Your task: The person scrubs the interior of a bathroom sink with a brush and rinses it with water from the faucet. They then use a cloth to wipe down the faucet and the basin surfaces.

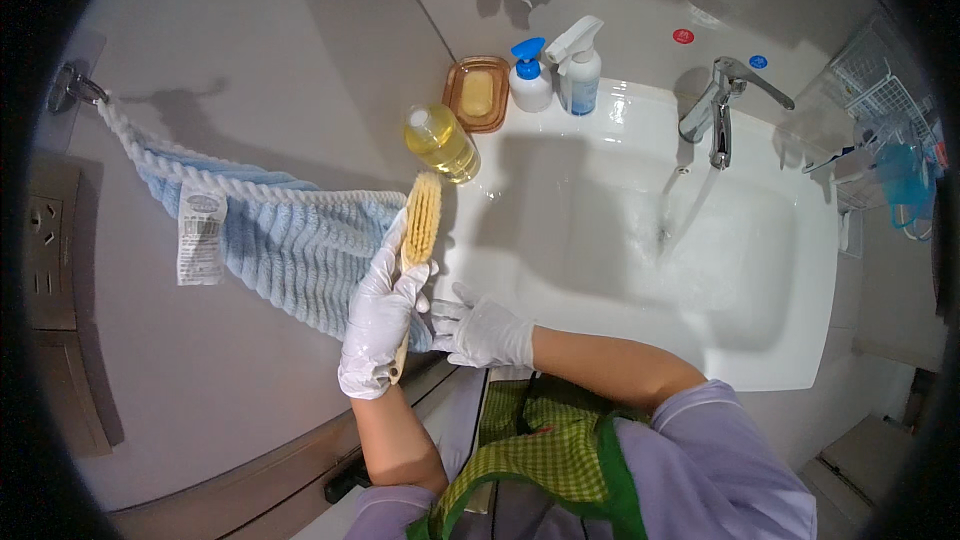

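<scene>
My left hand (375, 330), in a white glove, is closed around the handle of a scrubbing brush (424, 220). The brush is upright in the view, its yellow bristles facing me, left of the sink. My right hand (488, 332), gloved too, is by the sink's near left corner, just right of the left hand. Its fingers are apart and point left, with nothing visible in them. Behind the brush hangs a light blue ribbed towel (290, 240) with a white cord edge. A clear bottle of yellow liquid (445, 148) stands just beyond the bristles.
Water runs from the chrome faucet (718, 120) into the white sink (625, 345). Along the back left rim are a brown soap dish (493, 123) holding yellow soap (478, 93), a blue-topped pump bottle (530, 90) and a white spray bottle (580, 80). A wire rack (885, 90) hangs at right.
</scene>
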`<state>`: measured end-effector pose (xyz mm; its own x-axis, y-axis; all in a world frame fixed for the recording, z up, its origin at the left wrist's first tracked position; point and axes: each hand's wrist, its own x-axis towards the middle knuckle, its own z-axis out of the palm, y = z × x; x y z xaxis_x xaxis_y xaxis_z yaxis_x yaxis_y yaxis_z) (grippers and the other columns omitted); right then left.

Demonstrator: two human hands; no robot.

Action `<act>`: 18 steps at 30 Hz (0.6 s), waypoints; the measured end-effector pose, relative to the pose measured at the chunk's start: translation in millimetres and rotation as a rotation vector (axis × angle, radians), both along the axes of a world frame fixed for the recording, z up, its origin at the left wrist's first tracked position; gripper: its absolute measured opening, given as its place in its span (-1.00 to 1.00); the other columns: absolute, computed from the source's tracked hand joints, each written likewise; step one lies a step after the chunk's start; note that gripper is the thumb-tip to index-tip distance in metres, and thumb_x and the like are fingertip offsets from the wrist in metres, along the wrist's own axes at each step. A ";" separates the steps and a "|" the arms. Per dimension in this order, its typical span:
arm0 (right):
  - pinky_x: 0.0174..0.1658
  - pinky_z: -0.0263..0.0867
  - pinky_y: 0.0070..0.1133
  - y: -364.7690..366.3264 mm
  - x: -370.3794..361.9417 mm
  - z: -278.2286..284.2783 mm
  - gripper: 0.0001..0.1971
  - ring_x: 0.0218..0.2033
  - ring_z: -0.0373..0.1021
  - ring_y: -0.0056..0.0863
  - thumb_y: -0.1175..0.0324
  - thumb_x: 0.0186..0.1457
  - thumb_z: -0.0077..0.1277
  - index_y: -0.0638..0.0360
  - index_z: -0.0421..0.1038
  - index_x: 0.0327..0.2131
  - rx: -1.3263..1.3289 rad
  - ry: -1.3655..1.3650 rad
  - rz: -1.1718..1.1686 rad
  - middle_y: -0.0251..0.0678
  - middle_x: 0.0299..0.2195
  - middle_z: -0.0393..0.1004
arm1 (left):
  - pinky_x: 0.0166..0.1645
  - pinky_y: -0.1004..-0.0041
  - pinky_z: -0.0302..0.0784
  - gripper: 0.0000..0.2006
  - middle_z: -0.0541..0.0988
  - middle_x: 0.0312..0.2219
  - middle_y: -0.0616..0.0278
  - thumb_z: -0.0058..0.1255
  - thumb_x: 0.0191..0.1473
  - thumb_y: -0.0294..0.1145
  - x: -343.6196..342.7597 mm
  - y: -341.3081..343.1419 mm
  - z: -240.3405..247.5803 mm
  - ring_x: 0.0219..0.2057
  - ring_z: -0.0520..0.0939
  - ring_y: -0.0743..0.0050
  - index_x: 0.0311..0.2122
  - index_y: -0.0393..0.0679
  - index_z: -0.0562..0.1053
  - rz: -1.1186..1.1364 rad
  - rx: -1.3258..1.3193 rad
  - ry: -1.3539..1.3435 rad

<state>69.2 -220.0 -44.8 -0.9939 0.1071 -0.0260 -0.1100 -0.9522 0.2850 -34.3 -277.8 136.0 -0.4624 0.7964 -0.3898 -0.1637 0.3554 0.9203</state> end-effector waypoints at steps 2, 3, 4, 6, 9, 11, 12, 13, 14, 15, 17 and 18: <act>0.01 0.33 -0.37 5.8 -4.3 12.5 -0.81 -0.17 0.43 -0.32 0.32 0.20 -0.18 0.13 0.44 -0.27 0.232 -0.056 0.112 -0.22 -0.27 0.48 | -0.42 0.75 0.38 -0.40 0.46 0.03 0.27 -0.01 0.18 -0.58 0.9 -3.3 -1.1 -0.28 0.48 0.74 0.32 -0.22 0.14 -0.004 -0.003 0.013; 0.03 0.31 -0.38 14.4 -4.7 19.1 -0.82 -0.15 0.42 -0.31 0.33 0.18 -0.14 0.14 0.46 -0.28 0.633 -0.030 0.126 -0.20 -0.25 0.49 | -0.42 0.75 0.38 -0.40 0.46 0.03 0.27 -0.01 0.18 -0.57 1.1 -4.2 -1.4 -0.28 0.48 0.73 0.32 -0.22 0.14 -0.003 -0.003 0.017; 0.06 0.29 -0.37 32.9 -0.6 22.9 -0.80 -0.12 0.42 -0.28 0.33 0.17 -0.14 0.15 0.46 -0.24 1.327 -0.116 0.150 -0.19 -0.21 0.50 | -0.42 0.75 0.38 -0.40 0.46 0.02 0.27 -0.01 0.18 -0.57 0.2 -4.6 -3.0 -0.28 0.48 0.73 0.32 -0.22 0.14 -0.004 -0.002 0.020; 0.14 0.19 -0.34 82.6 8.5 24.7 -0.73 -0.05 0.39 -0.23 0.28 0.17 -0.14 0.14 0.43 -0.13 2.523 -0.382 0.162 -0.19 -0.13 0.49 | -0.42 0.76 0.39 -0.40 0.47 0.01 0.28 -0.01 0.18 -0.55 -0.4 -4.5 -4.6 -0.28 0.49 0.72 0.32 -0.22 0.14 -0.029 0.006 0.010; 0.27 -0.01 -0.26 147.5 35.4 9.5 -0.53 0.03 0.35 -0.15 0.17 0.17 -0.15 0.12 0.29 0.13 3.043 -1.009 -0.036 -0.18 0.03 0.42 | -0.42 0.77 0.39 -0.40 0.48 0.00 0.30 -0.01 0.20 -0.52 4.0 -4.1 -3.1 -0.28 0.50 0.70 0.32 -0.21 0.13 -0.053 0.008 0.010; 0.27 0.03 -0.25 164.8 51.3 -11.4 -0.52 0.02 0.37 -0.15 0.22 0.20 -0.17 0.18 0.25 0.16 2.941 -1.307 -0.700 -0.11 0.10 0.36 | -0.40 0.78 0.37 -0.40 0.46 0.04 0.30 -0.05 0.19 -0.59 15.3 -2.9 -2.6 -0.35 0.44 0.79 0.33 -0.15 0.14 -0.045 0.016 -0.043; 0.24 0.10 -0.27 163.3 60.5 -22.8 -0.52 0.01 0.38 -0.17 0.25 0.22 -0.19 0.22 0.24 0.17 2.867 -1.426 -0.704 -0.10 0.12 0.34 | -0.39 0.78 0.36 -0.40 0.45 0.06 0.30 -0.08 0.19 -0.63 23.6 -1.8 -1.8 -0.39 0.41 0.83 0.33 -0.12 0.14 -0.037 0.013 -0.070; 0.21 0.17 -0.28 162.8 70.6 -33.6 -0.53 -0.01 0.39 -0.19 0.27 0.24 -0.20 0.25 0.22 0.18 2.809 -1.521 -0.786 -0.09 0.14 0.32 | -0.41 0.77 0.39 -0.36 0.47 0.01 0.29 -0.07 0.18 -0.61 33.8 1.5 -4.7 -0.44 0.42 0.79 0.35 -0.08 0.08 -0.077 0.024 0.009; 0.12 0.26 -0.34 159.1 82.0 -43.3 -0.57 -0.06 0.42 -0.25 0.28 0.25 -0.22 0.26 0.25 0.14 2.414 -1.521 -0.807 -0.11 0.08 0.36 | -0.44 0.72 0.43 -0.29 0.50 -0.07 0.30 -0.08 0.16 -0.64 45.2 3.7 -6.6 -0.52 0.41 0.73 0.38 -0.04 0.00 -0.090 0.037 -0.120; 0.03 0.34 -0.39 155.9 98.4 -51.2 -0.60 -0.11 0.44 -0.31 0.29 0.27 -0.23 0.28 0.28 0.10 2.044 -1.468 -0.853 -0.12 0.02 0.40 | -0.49 0.68 0.44 -0.26 0.50 -0.13 0.29 -0.06 0.15 -0.59 56.9 9.4 -10.5 -0.56 0.41 0.70 0.39 -0.03 -0.04 -0.113 -0.012 -0.135; -0.12 0.45 -0.45 155.0 135.1 -61.9 -0.67 -0.21 0.48 -0.36 0.25 0.27 -0.20 0.25 0.35 -0.02 1.071 -1.221 -1.007 -0.17 -0.12 0.48 | -0.56 0.61 0.45 -0.25 0.49 -0.23 0.28 -0.02 0.13 -0.50 79.0 24.1 -21.4 -0.60 0.41 0.65 0.38 -0.03 -0.04 -0.174 -0.078 -0.184; -0.19 0.47 -0.44 154.5 157.2 -64.7 -0.69 -0.26 0.49 -0.36 0.19 0.26 -0.16 0.21 0.39 -0.10 0.468 -1.004 -1.065 -0.20 -0.20 0.51 | -0.59 0.59 0.45 -0.27 0.49 -0.26 0.28 0.00 0.13 -0.45 91.0 31.5 -28.0 -0.61 0.42 0.64 0.37 -0.04 0.00 -0.191 -0.153 -0.218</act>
